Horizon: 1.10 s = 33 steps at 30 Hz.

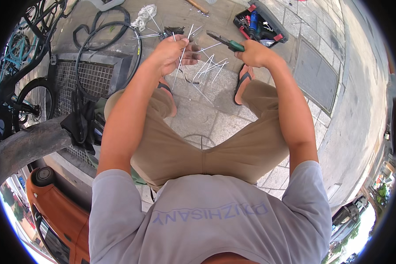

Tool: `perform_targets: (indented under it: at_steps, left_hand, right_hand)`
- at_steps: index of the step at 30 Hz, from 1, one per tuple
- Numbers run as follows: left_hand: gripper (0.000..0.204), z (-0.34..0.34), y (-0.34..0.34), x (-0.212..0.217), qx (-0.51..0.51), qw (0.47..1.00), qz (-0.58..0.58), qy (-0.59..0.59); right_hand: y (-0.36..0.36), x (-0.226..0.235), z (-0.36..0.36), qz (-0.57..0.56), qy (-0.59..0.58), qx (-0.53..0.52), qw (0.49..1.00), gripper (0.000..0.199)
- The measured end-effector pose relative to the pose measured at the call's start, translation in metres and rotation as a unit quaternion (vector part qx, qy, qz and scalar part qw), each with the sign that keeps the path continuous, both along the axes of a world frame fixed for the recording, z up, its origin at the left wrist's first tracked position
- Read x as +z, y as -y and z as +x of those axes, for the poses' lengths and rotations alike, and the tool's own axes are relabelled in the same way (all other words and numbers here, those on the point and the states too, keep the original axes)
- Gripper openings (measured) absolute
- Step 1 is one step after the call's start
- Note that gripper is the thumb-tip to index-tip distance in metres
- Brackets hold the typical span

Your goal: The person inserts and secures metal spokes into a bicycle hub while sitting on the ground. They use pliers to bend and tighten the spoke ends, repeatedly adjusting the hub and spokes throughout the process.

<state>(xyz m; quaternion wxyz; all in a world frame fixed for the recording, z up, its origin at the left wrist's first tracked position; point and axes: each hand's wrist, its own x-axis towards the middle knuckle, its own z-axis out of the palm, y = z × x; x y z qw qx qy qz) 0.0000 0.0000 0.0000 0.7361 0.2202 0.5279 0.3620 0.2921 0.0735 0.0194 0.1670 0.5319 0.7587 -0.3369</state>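
My left hand [175, 55] is closed in a pinch on thin metal spokes [181, 61], their ends poking out above and below the fingers. Green-handled pliers [224, 40] sit in my right hand [256, 53], the dark jaws aimed left toward the spokes. Several loose spokes [211, 67], some bent, lie on the paving between my feet. Just beyond my left hand is a dark wheel hub [172, 31], partly hidden, with spokes sticking out around it.
An open toolbox [277, 28] at the far right holds a blue bottle [253, 20]. A black tire [78, 66], an inner tube [80, 36] and a crumpled plastic bag [144, 17] lie left. Bicycles [24, 103] stand beside a metal grate [66, 79]; a wooden handle [198, 6] lies far off.
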Motion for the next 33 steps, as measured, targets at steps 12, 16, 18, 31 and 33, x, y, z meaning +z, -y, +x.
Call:
perform_targets:
  at_steps: [12, 16, 18, 31, 33]
  left_hand:
    - [0.026, 0.0, 0.003, 0.013, 0.002, 1.0, 0.028, 0.003]
    - [0.03, 0.002, 0.002, 0.016, -0.001, 0.999, 0.039, -0.001]
    - [0.031, 0.005, 0.003, 0.021, 0.006, 0.999, 0.031, -0.01]
    - [0.033, 0.005, 0.005, 0.018, 0.024, 0.999, 0.039, -0.019]
    - [0.029, 0.006, 0.005, 0.017, 0.02, 0.999, 0.045, -0.019]
  right_hand:
    - [0.007, 0.004, -0.032, -0.034, -0.11, -0.03, 0.993, 0.038]
    - [0.006, 0.004, -0.032, -0.032, -0.128, -0.028, 0.991, 0.037]
    - [0.008, 0.007, -0.032, -0.032, -0.123, -0.033, 0.991, 0.037]
    - [0.011, 0.008, -0.029, 0.013, -0.126, -0.011, 0.992, 0.039]
    - [0.011, 0.005, -0.028, 0.02, -0.128, -0.008, 0.992, 0.04]
